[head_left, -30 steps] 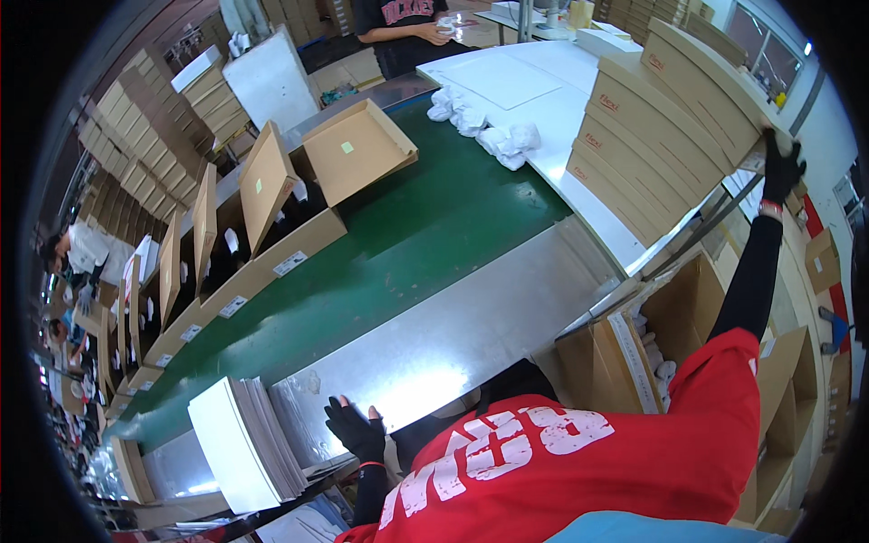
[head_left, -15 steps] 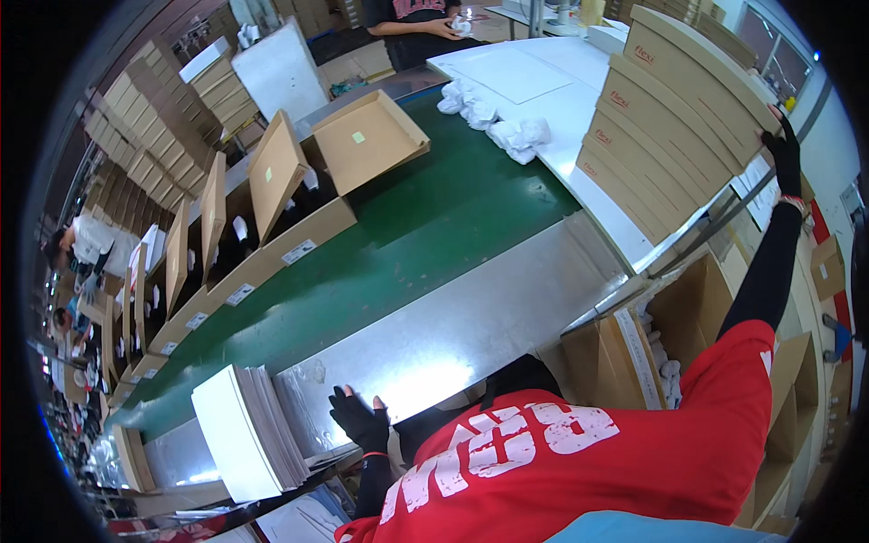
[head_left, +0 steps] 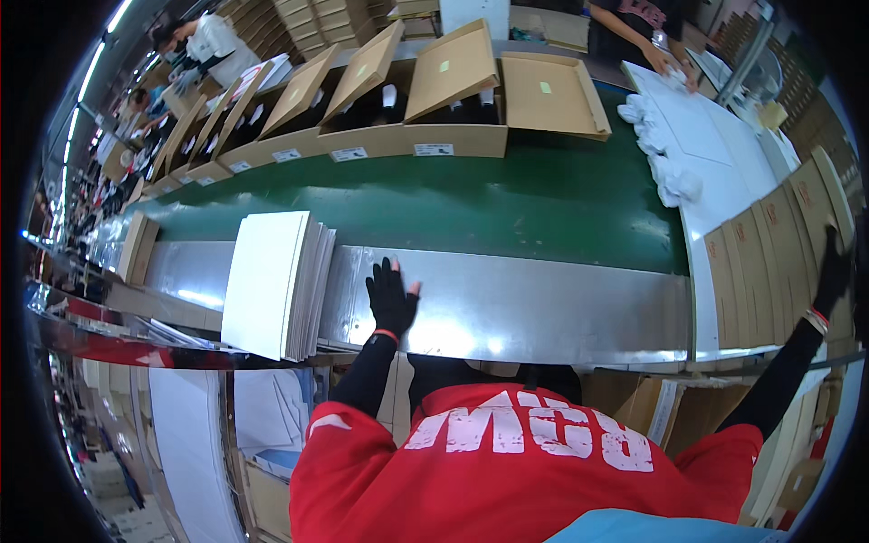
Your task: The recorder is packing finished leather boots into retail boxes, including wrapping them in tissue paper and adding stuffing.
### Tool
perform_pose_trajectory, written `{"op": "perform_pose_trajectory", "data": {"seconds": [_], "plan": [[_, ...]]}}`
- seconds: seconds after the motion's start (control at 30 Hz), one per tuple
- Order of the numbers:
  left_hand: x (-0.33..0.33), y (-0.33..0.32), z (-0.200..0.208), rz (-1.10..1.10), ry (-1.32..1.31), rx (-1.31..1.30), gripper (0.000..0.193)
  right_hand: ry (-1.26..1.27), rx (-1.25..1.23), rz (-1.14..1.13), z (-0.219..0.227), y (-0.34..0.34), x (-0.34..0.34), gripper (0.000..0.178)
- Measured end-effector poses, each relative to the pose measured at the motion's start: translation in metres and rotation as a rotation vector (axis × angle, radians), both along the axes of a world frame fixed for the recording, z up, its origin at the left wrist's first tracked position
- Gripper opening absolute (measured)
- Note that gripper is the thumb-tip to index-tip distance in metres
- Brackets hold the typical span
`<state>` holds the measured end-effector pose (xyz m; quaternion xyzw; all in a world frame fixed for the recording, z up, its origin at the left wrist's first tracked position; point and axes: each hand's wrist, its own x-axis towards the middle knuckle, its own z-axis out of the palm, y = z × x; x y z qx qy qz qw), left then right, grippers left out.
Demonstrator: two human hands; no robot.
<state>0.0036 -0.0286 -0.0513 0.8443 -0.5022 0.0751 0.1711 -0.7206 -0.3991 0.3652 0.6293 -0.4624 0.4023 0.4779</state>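
Neither gloved hand grasps anything: the left hand (head_left: 391,299) lies flat with fingers spread on the steel ledge (head_left: 543,308), just beside a stack of white sheets (head_left: 272,282), while the right hand (head_left: 831,271) rests open against a row of flattened brown cartons (head_left: 769,258) standing on edge, about five visible. Beyond the green belt (head_left: 507,204), open cardboard boxes (head_left: 453,109) hold dark items, their lids raised; the row runs off left, so its count cannot be told.
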Motion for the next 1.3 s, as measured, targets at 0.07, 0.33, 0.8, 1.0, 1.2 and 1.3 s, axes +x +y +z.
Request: {"op": "perform_pose_trajectory", "data": {"seconds": [0.07, 0.33, 0.8, 1.0, 1.2, 1.3], "plan": [[0.010, -0.010, 0.002, 0.116, 0.012, 0.017, 0.078, -0.094, 0.267, 0.262, -0.033, -0.014, 0.112, 0.065], [0.006, -0.044, 0.027, 0.137, 0.035, 0.043, 0.069, 0.231, 0.945, 0.936, -0.217, -0.029, 0.404, 0.060], [0.008, -0.040, 0.052, 0.126, 0.104, 0.099, 0.068, 0.363, 1.000, 0.763, -0.324, -0.110, 0.606, 0.045], [0.012, -0.034, 0.044, 0.123, 0.104, 0.015, 0.066, 0.440, 1.067, 0.958, -0.280, -0.065, 0.582, 0.014], [0.010, -0.034, 0.040, 0.115, 0.103, -0.077, 0.063, 0.223, 1.466, 0.900, -0.228, 0.058, 0.444, 0.035], [0.015, -0.033, 0.033, 0.083, 0.102, -0.129, 0.064, 0.264, 1.325, 0.998, -0.218, 0.130, 0.379, 0.044]]}}
